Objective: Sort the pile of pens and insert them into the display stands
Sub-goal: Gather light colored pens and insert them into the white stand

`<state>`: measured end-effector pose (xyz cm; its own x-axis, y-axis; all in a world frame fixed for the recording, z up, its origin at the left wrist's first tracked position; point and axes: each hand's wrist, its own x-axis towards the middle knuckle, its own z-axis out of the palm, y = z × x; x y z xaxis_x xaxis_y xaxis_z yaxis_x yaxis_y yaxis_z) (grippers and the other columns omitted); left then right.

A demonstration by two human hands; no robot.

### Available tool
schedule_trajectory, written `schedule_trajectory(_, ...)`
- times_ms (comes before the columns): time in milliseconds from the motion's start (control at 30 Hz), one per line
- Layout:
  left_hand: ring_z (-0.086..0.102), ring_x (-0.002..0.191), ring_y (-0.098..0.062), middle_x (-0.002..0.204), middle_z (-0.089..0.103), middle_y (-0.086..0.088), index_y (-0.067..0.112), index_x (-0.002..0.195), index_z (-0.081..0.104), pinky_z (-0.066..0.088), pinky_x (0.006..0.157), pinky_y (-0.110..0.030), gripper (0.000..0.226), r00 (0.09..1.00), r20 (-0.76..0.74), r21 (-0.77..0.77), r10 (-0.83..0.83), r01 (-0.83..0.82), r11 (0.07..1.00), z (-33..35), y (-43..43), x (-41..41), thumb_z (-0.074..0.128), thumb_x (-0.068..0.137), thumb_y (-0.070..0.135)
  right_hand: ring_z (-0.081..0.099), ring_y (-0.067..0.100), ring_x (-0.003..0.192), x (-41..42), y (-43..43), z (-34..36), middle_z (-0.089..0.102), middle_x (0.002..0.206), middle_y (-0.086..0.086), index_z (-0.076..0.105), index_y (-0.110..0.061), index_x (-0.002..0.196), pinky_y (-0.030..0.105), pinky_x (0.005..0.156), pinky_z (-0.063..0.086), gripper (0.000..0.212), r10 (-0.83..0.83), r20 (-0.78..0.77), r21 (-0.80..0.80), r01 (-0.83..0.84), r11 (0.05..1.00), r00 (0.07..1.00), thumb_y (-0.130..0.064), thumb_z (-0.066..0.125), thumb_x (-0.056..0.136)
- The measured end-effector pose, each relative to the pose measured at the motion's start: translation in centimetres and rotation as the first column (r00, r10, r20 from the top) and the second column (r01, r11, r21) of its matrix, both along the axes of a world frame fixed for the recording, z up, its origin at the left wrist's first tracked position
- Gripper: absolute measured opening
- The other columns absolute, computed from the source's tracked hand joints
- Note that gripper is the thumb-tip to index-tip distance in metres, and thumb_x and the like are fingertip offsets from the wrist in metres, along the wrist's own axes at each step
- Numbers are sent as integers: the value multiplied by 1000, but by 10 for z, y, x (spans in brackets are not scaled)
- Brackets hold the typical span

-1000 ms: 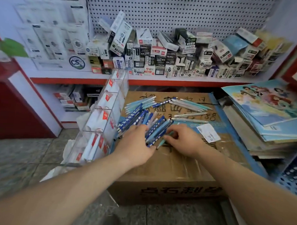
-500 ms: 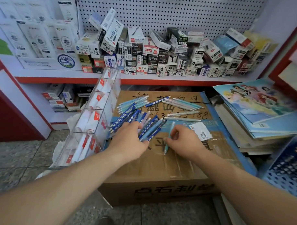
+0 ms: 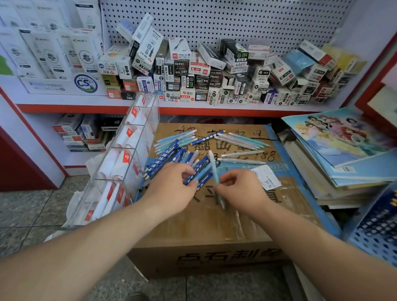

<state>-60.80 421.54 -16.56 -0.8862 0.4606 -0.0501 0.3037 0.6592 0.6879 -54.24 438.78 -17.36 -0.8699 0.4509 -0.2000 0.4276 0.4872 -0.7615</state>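
Observation:
A pile of pens lies on a cardboard box (image 3: 213, 227). Dark blue spotted pens (image 3: 165, 159) fan out at the left of the pile. Light teal pens (image 3: 240, 140) lie farther back. My left hand (image 3: 171, 187) grips a bunch of dark blue pens (image 3: 200, 170) by their near ends. My right hand (image 3: 241, 188) pinches one light teal pen (image 3: 214, 171), which stands nearly upright between the hands. A clear acrylic display stand (image 3: 123, 161) with several compartments leans at the box's left edge.
A shelf (image 3: 194, 107) behind the box carries many stacked pen cartons. Picture books (image 3: 341, 146) are stacked to the right, beside a blue perforated basket (image 3: 379, 231). A white paper label (image 3: 267, 177) lies on the box near my right hand. Grey tiled floor lies to the left.
My right hand has lifted the teal pen from lying flat to nearly upright and drawn it clear of the pile. My left hand has closed tighter on the dark blue bunch.

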Motion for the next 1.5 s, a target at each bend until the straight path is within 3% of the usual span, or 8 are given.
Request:
schedule_trajectory(200, 76, 77, -19, 98, 74, -16, 4, 108, 69, 64, 75, -41, 23, 781, 622, 386, -62, -237, 891, 8, 14, 12, 54, 105, 21, 66, 7, 65, 10, -20, 15, 74, 73, -2, 76, -20, 83, 26, 64, 58, 7, 259, -142, -152, -279, 948, 955, -20, 82, 84)
schedule_trajectory(433, 77, 83, -26, 99, 75, -14, 9, 112, 61, 62, 81, -50, 18, 764, 644, 355, -51, -238, 904, 6, 13, 10, 53, 105, 23, 61, 7, 87, -25, 63, -3, 69, 103, -3, 71, -25, 107, 21, 68, 50, 13, -26, -65, 350, 47, 936, 998, -21, 63, 99)
schedule_trajectory(567, 77, 88, -23, 102, 75, -14, 9, 112, 63, 63, 78, -45, 14, 760, 647, 327, -65, -200, 924, -1, 17, 10, 56, 104, 17, 43, 24, 130, -34, 90, -20, 61, 129, 6, 64, -19, 132, 42, 109, 44, 35, -45, 33, 472, 24, 881, 998, -25, 65, 98)
schedule_trajectory(767, 77, 87, -22, 105, 74, -14, 11, 113, 63, 64, 70, -38, 13, 759, 648, 332, -62, -208, 920, -5, 23, 6, 57, 101, 8, 45, 26, 124, -36, 96, -20, 58, 127, 4, 70, -30, 116, 41, 103, 41, 19, -6, 122, 636, -73, 768, 993, -31, 63, 99)
schedule_trajectory(933, 77, 86, -19, 104, 74, -12, 14, 110, 65, 64, 72, -38, 13, 769, 634, 341, -84, -181, 923, -6, 32, 9, 58, 101, 8, 49, 24, 118, -27, 102, -21, 60, 119, 4, 69, -26, 105, 40, 98, 47, 9, -21, 133, 580, -61, 812, 991, -25, 63, 98)
schedule_trajectory(1100, 76, 90, -17, 105, 75, -8, 16, 114, 64, 63, 76, -37, 15, 768, 631, 380, -108, -185, 906, -6, 41, 12, 57, 102, 11, 65, 11, 78, -6, 76, 1, 69, 88, -5, 71, -23, 92, 20, 58, 49, 4, 23, -57, 178, -12, 984, 998, -23, 69, 95)
schedule_trajectory(1233, 76, 95, -23, 108, 76, -11, 14, 116, 67, 61, 88, -48, 17, 719, 681, 445, -141, -253, 859, -6, 49, 13, 54, 104, 13, 64, -3, 66, 9, 35, 10, 71, 75, -9, 74, -22, 87, 12, 59, 49, 5, 202, -171, 43, -198, 979, 964, -19, 77, 89)
schedule_trajectory(1500, 77, 91, -24, 97, 79, -10, 9, 114, 66, 61, 86, -40, 17, 710, 695, 426, -114, -280, 860, -7, 48, 9, 55, 104, 16, 65, 7, 66, 4, 43, 10, 74, 77, -1, 77, -19, 88, 26, 61, 55, 9, 229, -156, -41, -237, 971, 961, -28, 78, 88)
